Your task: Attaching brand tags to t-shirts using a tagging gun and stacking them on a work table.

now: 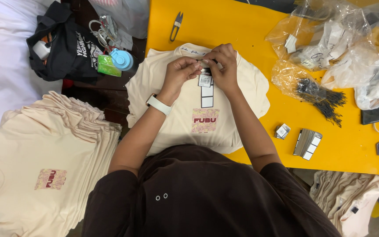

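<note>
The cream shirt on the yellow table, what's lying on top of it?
On the shirt lie hanging paper tags, strung from the collar. The left hand and right hand pinch there, covering how the tags attach.

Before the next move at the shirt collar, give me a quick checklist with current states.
1. Both hands on the work: ok. Left hand and right hand meet at the collar of the cream T-shirt.
2. Hang tags at the neck: ok, they hang down from the fingers over the chest.
3. Fastener through collar label: cannot tell, fingers hide it.
4. Shirt lying flat on the yellow table: ok, front print up.
5. Snips within reach: ok, lying above the collar, untouched.
6. Spare tags and black fasteners at hand: ok, to the right of the shirt.
</note>
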